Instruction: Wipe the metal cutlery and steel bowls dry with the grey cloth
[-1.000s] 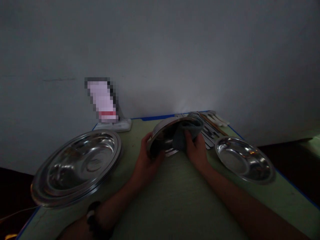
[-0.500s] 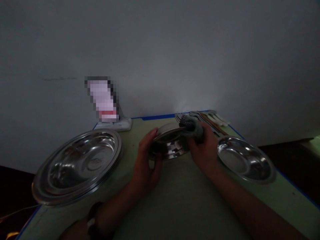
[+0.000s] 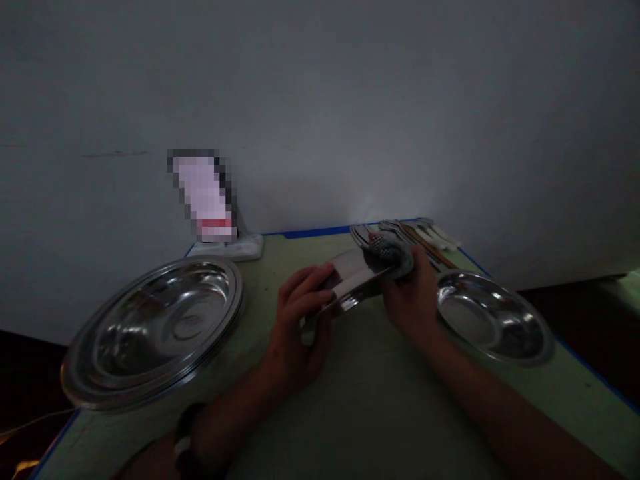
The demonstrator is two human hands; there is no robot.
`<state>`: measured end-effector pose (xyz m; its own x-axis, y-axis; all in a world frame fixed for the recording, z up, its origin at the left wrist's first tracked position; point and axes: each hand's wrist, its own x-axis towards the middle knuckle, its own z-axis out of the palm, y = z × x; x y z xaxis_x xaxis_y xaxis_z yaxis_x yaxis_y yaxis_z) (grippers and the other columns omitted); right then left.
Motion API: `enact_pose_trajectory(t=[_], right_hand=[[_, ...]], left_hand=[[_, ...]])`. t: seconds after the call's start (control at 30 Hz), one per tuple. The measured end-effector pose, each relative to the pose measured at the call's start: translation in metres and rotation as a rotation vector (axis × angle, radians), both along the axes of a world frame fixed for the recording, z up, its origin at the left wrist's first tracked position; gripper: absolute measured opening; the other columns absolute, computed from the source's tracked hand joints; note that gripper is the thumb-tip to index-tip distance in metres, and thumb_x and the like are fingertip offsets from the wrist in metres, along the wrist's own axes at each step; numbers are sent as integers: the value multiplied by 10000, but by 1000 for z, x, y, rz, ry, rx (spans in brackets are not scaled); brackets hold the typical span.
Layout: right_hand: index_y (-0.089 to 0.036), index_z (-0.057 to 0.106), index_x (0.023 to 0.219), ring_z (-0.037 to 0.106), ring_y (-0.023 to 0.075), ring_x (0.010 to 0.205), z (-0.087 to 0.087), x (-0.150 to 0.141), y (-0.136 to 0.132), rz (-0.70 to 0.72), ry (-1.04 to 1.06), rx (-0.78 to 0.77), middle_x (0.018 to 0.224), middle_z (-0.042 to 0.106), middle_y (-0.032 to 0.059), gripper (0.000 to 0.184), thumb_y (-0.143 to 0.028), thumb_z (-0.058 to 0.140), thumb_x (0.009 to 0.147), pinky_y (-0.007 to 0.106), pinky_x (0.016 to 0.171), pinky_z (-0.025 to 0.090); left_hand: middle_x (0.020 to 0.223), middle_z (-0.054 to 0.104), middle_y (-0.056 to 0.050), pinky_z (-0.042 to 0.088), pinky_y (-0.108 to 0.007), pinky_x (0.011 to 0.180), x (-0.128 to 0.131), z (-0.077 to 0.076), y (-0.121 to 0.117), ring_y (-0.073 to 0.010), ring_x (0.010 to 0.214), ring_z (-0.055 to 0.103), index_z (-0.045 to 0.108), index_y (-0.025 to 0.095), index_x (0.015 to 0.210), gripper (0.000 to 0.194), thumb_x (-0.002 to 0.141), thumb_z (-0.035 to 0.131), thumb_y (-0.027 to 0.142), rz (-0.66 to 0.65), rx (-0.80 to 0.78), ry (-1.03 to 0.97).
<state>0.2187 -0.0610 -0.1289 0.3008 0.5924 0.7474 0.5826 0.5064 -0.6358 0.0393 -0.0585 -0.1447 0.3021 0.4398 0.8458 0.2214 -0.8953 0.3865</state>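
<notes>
A shiny metal bowl [image 3: 350, 273] is held tilted above the middle of the table, its outside partly facing up. My left hand [image 3: 300, 313] is closed on its left rim, fingers over the top and thumb beneath. At the opposite rim, my right hand [image 3: 413, 290] grips a grey-green checked cloth [image 3: 390, 253] folded over the edge and pressed against the metal. The right fingertips are hidden behind cloth and bowl. Close to my right wrist lies another metal bowl [image 3: 493, 320], open side up.
A stack of wide metal basins [image 3: 155, 327] stands at the left. Behind it a blurred-out phone-like screen [image 3: 203, 193] leans on a pale stand [image 3: 227, 248]. Several utensils [image 3: 425, 237] lie along the back right. Blue tape [image 3: 315, 233] edges the green table [image 3: 375, 413] against the wall.
The held bowl has turned, so more of its outer side faces up and its inside shows less. My left fingers have shifted further over it. The cloth stays at the right rim.
</notes>
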Motion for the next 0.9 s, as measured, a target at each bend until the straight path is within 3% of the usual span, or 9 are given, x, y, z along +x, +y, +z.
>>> enact_pose_trajectory(t=[0.1, 0.17, 0.33, 0.47, 0.7, 0.9], right_hand=[[-241, 516, 934, 598, 180, 1030, 5, 1, -3, 102, -100, 72, 1129, 635, 21, 253, -109, 582, 728, 369, 849, 482], [-246, 514, 955, 601, 177, 1031, 7, 1, -4, 125, -122, 76, 1117, 641, 15, 293, -84, 580, 720, 378, 861, 481], [-241, 522, 985, 603, 163, 1035, 4, 5, 0, 149, -117, 32, 1076, 658, 15, 351, -29, 551, 707, 366, 871, 483], [-235, 533, 982, 597, 165, 1050, 4, 9, 1, 152, -119, 14, 1084, 660, 15, 343, -31, 545, 708, 378, 885, 478], [-250, 578, 963, 631, 185, 973, 11, 9, -4, 52, -131, -50, 1035, 684, -5, 286, -113, 578, 711, 394, 823, 504], [-247, 606, 921, 641, 157, 737, 16, 9, -5, -14, -173, -27, 869, 695, -23, 266, -106, 584, 697, 309, 645, 508]], left_hand=[[1340, 466, -70, 364, -460, 1032, -2, 4, -4, -225, 1287, 344, 354, 233, 1304, 663, 728, 536, -38, 7, 87, 62], [1355, 451, -87, 344, -460, 1052, -4, 5, -4, -228, 1314, 312, 307, 210, 1356, 691, 745, 517, -36, -6, 66, 101], [1348, 471, -74, 298, -512, 1074, -6, 6, 2, -242, 1314, 325, 406, 219, 1307, 559, 808, 456, -28, -54, -34, 184], [1363, 440, -71, 325, -466, 1074, -4, 6, 2, -222, 1296, 355, 446, 219, 1273, 500, 827, 464, -7, -22, -98, 126], [1359, 426, -43, 360, -431, 1057, -3, 4, 3, -199, 1251, 401, 446, 278, 1281, 475, 868, 440, 44, 26, -150, 28], [1310, 424, -44, 418, -370, 1001, -4, 2, 4, -180, 1207, 421, 443, 296, 1275, 484, 859, 451, 49, 36, -160, -6]])
